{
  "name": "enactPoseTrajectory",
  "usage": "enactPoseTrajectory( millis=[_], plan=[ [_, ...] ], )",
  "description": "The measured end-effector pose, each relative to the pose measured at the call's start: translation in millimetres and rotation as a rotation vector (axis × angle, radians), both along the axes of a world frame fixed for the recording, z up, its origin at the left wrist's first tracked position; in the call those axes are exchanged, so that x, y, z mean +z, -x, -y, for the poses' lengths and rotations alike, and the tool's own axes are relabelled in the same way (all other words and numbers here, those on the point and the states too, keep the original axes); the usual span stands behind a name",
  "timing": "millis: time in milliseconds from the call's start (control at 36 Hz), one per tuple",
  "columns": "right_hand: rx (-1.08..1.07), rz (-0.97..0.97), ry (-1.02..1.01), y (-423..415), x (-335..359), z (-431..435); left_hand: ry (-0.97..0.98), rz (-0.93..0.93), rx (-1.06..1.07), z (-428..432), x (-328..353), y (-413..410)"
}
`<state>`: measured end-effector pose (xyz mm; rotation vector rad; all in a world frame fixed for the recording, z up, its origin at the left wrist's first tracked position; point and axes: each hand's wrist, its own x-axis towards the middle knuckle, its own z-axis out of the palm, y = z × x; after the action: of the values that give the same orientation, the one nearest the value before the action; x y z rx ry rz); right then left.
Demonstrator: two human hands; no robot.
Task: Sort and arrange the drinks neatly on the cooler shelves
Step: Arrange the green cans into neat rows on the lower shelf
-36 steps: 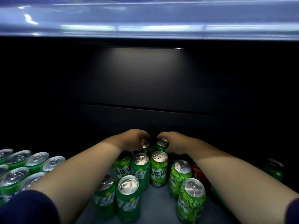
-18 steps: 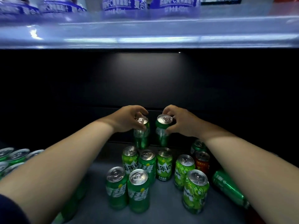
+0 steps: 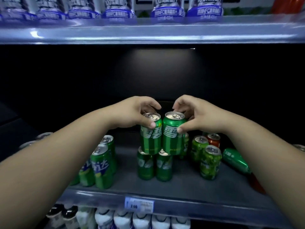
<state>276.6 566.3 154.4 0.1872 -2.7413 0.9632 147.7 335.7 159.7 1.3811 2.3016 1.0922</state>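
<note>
Head view: your left hand (image 3: 132, 114) and right hand (image 3: 200, 117) are carrying green cans (image 3: 172, 138), fingers (image 3: 152, 105) curled round them; next, probably level placing beside the standing pair (image 3: 145, 165).

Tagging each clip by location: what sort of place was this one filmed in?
Most likely a shop's drinks cooler. A price tag sits on the shelf edge, identical purple-labelled bottles line the shelf above, and green cans crowd the middle shelf.
</note>
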Motion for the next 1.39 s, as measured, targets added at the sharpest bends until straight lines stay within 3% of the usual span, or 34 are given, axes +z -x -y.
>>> enactPoseTrajectory(
  millis=[250,556,1389],
  plan=[
    [-0.009,0.144,0.109,-31.4,-48.8,35.1,0.068,0.099,-0.121,29.8,-52.2,-21.5],
    [-0.155,0.136,0.05,-28.0,-98.9,54.7,0.117,-0.082,-0.04,32.4,-98.1,-21.1],
    [-0.24,0.148,0.097,-17.1,-147.8,47.8,0.22,-0.198,-0.055,20.2,-121.7,-6.9]
  ],
)
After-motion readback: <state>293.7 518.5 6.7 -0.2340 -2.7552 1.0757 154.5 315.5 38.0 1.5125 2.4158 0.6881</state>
